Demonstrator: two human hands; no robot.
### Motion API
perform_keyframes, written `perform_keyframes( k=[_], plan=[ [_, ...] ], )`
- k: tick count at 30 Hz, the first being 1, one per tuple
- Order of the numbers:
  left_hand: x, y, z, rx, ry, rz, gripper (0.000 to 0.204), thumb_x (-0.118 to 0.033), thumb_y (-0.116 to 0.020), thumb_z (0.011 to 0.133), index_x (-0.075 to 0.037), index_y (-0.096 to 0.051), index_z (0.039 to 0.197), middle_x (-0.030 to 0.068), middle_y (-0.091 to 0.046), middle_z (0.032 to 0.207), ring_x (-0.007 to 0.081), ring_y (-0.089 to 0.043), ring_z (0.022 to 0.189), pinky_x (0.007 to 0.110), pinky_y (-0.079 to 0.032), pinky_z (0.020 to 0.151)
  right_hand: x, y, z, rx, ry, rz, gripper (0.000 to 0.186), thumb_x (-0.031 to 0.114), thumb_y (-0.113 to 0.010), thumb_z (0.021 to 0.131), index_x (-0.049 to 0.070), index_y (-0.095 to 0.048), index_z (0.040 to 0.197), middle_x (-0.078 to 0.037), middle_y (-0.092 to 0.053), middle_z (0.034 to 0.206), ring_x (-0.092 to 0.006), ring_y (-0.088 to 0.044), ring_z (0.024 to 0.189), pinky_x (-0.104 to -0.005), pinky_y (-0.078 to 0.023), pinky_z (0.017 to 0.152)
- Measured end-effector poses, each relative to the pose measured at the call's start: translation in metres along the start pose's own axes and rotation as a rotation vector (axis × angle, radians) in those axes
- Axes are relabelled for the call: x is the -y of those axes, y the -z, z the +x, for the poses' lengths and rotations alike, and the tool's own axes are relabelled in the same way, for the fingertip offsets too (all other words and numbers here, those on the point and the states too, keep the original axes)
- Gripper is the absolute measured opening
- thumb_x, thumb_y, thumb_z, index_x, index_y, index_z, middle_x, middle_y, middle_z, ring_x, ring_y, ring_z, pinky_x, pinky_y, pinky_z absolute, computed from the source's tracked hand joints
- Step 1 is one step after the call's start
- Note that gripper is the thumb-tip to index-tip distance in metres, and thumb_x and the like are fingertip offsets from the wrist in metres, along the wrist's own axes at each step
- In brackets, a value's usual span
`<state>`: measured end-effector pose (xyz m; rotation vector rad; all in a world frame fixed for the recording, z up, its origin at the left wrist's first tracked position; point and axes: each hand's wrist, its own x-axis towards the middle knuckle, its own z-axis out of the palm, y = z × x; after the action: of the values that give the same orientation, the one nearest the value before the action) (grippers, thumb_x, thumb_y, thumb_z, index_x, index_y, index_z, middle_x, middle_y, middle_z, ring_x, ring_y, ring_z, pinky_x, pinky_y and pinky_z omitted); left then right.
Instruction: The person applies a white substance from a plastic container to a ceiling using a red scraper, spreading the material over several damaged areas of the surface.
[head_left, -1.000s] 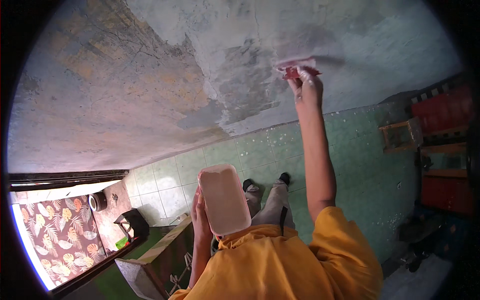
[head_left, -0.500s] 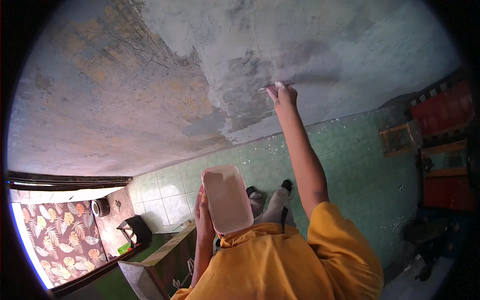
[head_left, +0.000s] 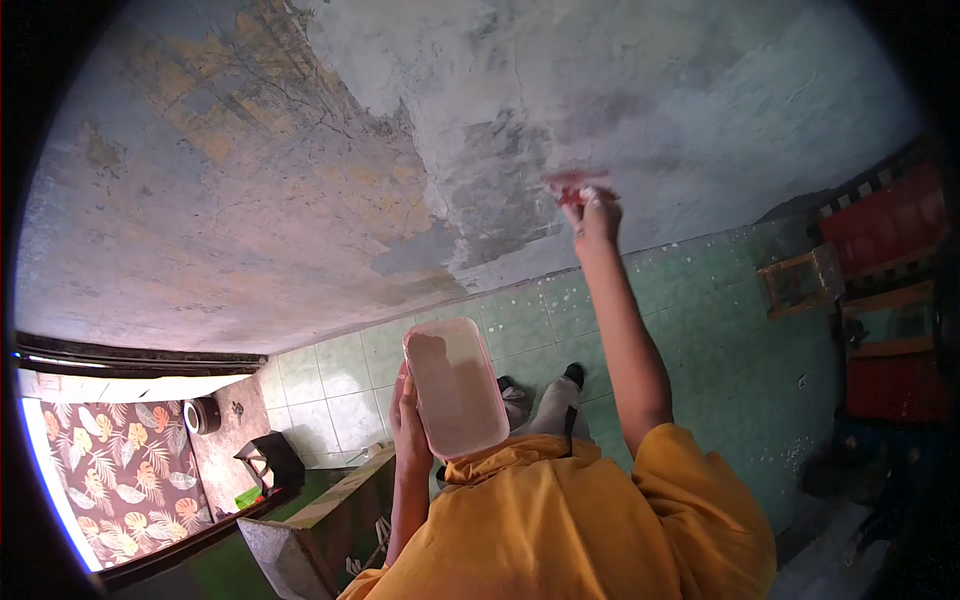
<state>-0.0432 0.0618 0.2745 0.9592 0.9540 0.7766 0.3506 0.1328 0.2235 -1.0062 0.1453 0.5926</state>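
My left hand grips the left side of a pale pink rectangular plastic container, held in front of my body. A smooth greyish paste lies inside it. Out ahead, my right hand is closed on a red putty spreader, whose flat edge is at the wall, blurred by motion. The wall around it carries a pale grey coat. Left of the spreader a darker, rougher patch shows, and farther left the surface is stained and cracked.
Green floor tiles with white specks run along the wall's foot. At right stand red and wooden furniture pieces. A wooden-edged partition is close on my left, with a black bag and a leaf-patterned curtain beyond.
My right hand has moved slightly right and nearer to me, and the spreader has turned so its red face shows. The container has shifted slightly away from me.
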Motion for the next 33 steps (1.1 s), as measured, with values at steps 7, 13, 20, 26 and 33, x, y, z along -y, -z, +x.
perform_keyframes(
  k=[7, 13, 20, 26, 33],
  plan=[
    [0.008, 0.014, -0.001, -0.046, 0.023, 0.057, 0.061, -0.038, -0.042, 0.106, 0.003, -0.035, 0.151, 0.0148, -0.043, 0.152, 0.023, -0.043, 0.137, 0.034, -0.035, 0.113, -0.03, -0.015, 0.052, -0.035, -0.087, -0.005, 0.015, -0.002, -0.055, 0.089, 0.001, -0.057, 0.104, -0.012, -0.065, 0.1, -0.0221, -0.067, 0.086, -0.0431, -0.062, 0.081],
    [-0.009, 0.004, -0.008, -0.056, 0.035, 0.08, 0.062, -0.041, -0.043, 0.104, -0.002, -0.037, 0.151, 0.0147, -0.046, 0.148, 0.024, -0.048, 0.132, 0.037, -0.041, 0.108, 0.075, -0.053, -0.031, 0.219, 0.084, 0.071, 0.01, 0.003, -0.06, 0.088, 0.003, -0.061, 0.098, -0.008, -0.066, 0.098, -0.0201, -0.067, 0.086, -0.0373, -0.059, 0.082],
    [0.004, 0.01, -0.008, -0.042, -0.033, 0.088, 0.059, -0.038, -0.042, 0.106, 0.001, -0.039, 0.149, 0.0135, -0.047, 0.148, 0.0216, -0.044, 0.135, 0.033, -0.035, 0.111, 0.015, -0.004, 0.001, -0.022, -0.004, -0.069, 0.019, 0.003, -0.06, 0.089, 0.004, -0.059, 0.108, -0.007, -0.064, 0.103, -0.0202, -0.067, 0.089, -0.0414, -0.062, 0.08],
    [-0.001, 0.004, -0.012, -0.081, -0.003, 0.06, 0.059, -0.037, -0.042, 0.105, 0.001, -0.038, 0.15, 0.0143, -0.046, 0.148, 0.0223, -0.046, 0.134, 0.034, -0.038, 0.109, -0.052, 0.002, 0.036, -0.036, -0.154, -0.064, 0.024, -0.002, -0.059, 0.089, 0.001, -0.058, 0.112, -0.011, -0.064, 0.105, -0.0242, -0.067, 0.09, -0.041, -0.064, 0.077],
    [0.007, 0.025, -0.013, -0.082, -0.044, 0.042, 0.06, -0.037, -0.043, 0.106, 0.002, -0.037, 0.15, 0.0148, -0.044, 0.151, 0.0227, -0.042, 0.138, 0.034, -0.034, 0.113, 0.063, -0.068, -0.007, 0.231, 0.0, 0.11, 0.009, 0.0, -0.057, 0.091, -0.004, -0.06, 0.099, -0.011, -0.064, 0.095, -0.023, -0.068, 0.089, -0.0412, -0.062, 0.084]
  ],
)
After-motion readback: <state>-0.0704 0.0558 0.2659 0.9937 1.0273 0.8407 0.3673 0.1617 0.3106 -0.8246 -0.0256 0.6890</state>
